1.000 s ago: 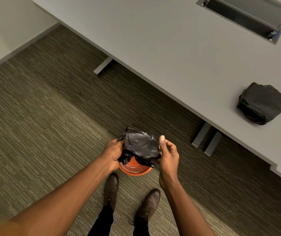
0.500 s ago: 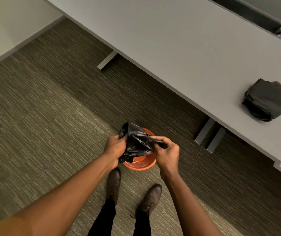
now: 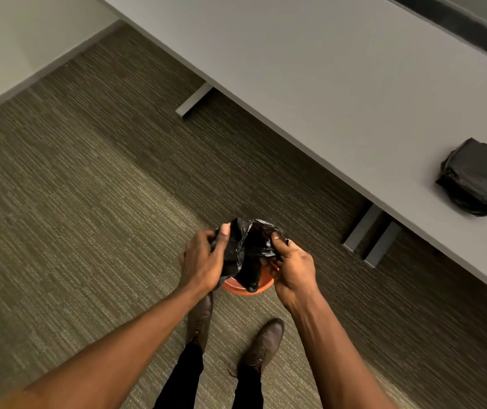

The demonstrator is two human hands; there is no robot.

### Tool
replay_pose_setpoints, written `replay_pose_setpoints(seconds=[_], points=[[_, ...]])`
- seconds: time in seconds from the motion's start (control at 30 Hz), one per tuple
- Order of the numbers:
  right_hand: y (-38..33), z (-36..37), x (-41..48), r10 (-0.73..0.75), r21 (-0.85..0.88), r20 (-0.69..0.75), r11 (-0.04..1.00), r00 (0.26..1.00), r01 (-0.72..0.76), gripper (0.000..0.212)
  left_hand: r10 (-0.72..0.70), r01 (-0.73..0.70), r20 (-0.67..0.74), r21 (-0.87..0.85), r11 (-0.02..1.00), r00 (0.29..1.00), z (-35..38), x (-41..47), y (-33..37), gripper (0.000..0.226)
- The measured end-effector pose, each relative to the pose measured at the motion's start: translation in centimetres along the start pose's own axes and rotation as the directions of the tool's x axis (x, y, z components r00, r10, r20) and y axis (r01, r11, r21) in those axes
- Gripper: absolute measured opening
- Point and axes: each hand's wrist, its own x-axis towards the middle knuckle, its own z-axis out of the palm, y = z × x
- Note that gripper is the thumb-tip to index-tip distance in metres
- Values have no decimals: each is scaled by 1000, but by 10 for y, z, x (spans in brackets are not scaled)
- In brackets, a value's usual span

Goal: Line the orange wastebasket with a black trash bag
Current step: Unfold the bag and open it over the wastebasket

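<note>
A crumpled black trash bag (image 3: 246, 246) hangs between my two hands, directly above the orange wastebasket (image 3: 236, 288) on the carpet. Only a sliver of the basket's near rim shows below the bag. My left hand (image 3: 202, 259) grips the bag's left edge with the thumb on top. On the right side, my right hand (image 3: 291, 262) pinches the other edge. The bag's mouth is partly pulled apart and its lower end droops into the basket's opening.
A grey desk (image 3: 339, 78) runs diagonally across the upper right, with its metal feet (image 3: 369, 234) on the carpet close to the basket. A folded stack of black bags (image 3: 477, 177) lies on the desk. My two brown shoes (image 3: 263, 343) stand just behind the basket.
Both hands have pulled the bag's edges apart, so the bunched bag is now opening up. Its lower end has dropped toward the basket, covering more of the rim.
</note>
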Motion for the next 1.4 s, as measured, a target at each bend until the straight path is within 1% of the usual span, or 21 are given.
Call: replay_pose_setpoints(seconds=[0.13, 0.2, 0.27, 0.33, 0.43, 0.57, 0.67, 0.73, 0.8, 0.87, 0.9, 0.93, 0.97, 1.0, 1.03, 1.1, 1.17, 1.23, 1.3, 1.33, 1.4], points=[[6, 3, -2, -93, -82, -7, 992, 996, 93, 12, 205, -207, 33, 74, 976, 978, 10, -2, 10, 104], [5, 2, -2, -121, -77, 1, 990, 993, 121, 18, 265, -274, 90, 101, 956, 960, 12, 1, 12, 84], [4, 0, -2, -150, -75, 14, 986, 989, 151, 22, 295, -308, 110, 126, 943, 949, 13, 7, 11, 49], [2, -5, -1, -162, -94, 10, 982, 987, 162, 22, 228, -236, 84, 105, 966, 970, 12, 11, 9, 29], [-3, -13, 3, -146, -191, 5, 971, 989, 144, 38, 3, 13, 90, -178, 984, 996, 9, 12, 11, 36], [-8, -29, 5, -190, -379, 50, 905, 981, 194, 68, -232, 258, 120, -584, 770, 965, 2, 23, 11, 44], [-12, -42, 10, -200, -562, 184, 782, 962, 270, 73, -306, 306, 127, -691, 655, 943, -5, 35, 11, 31], [-13, -50, 16, -147, -725, 270, 619, 952, 301, 69, -332, 306, 108, -713, 631, 937, -8, 45, 10, 30], [-9, -57, 22, -98, -845, 284, 444, 954, 297, 49, -334, 295, 85, -701, 649, 939, -9, 55, 5, 28], [-1, -61, 27, -225, -907, 175, 342, 959, 245, 25, -302, 280, 73, -623, 730, 951, -13, 63, -2, 33], [3, -61, 28, -323, -916, 55, 360, 945, 177, 30, -269, 261, 72, -570, 779, 960, -14, 67, -7, 38], [7, -60, 30, -388, -877, -94, 468, 917, 108, 37, -224, 229, 72, -514, 827, 972, -16, 69, -11, 41], [8, -57, 32, -379, -766, -255, 641, 890, 54, 39, -177, 189, 68, -447, 874, 982, -17, 71, -15, 41], [10, -54, 37, -286, -557, -393, 830, 874, 21, 37, -126, 143, 69, -375, 916, 990, -17, 72, -19, 39], [10, -50, 43, -130, -285, -480, 958, 867, -14, 34, -75, 95, 76, -302, 949, 994, -17, 72, -21, 37], [10, -45, 52, 138, 163, -482, 984, 865, -67, 29, 15, 0, 99, -150, 989, 995, -15, 69, -28, 31], [13, -44, 61, 251, 370, -415, 925, 875, -89, 41, 19, -10, 97, -93, 996, 995, -11, 69, -36, 26], [17, -42, 65, 285, 386, -388, 914, 877, -126, 50, -81, 95, 85, -171, 981, 993, -7, 69, -42, 25], [20, -36, 64, 257, 295, -369, 944, 893, -150, 42, -141, 170, 124, -268, 948, 982, -8, 72, -46, 34], [21, -34, 61, 209, 182, -359, 972, 910, -151, 30, -156, 198, 152, -320, 926, 976, -10, 75, -47, 32], [25, -38, 63, 54, -182, -373, 975, 926, -130, 11, -209, 269, 183, -425, 864, 961, -19, 83, -45, 33]])
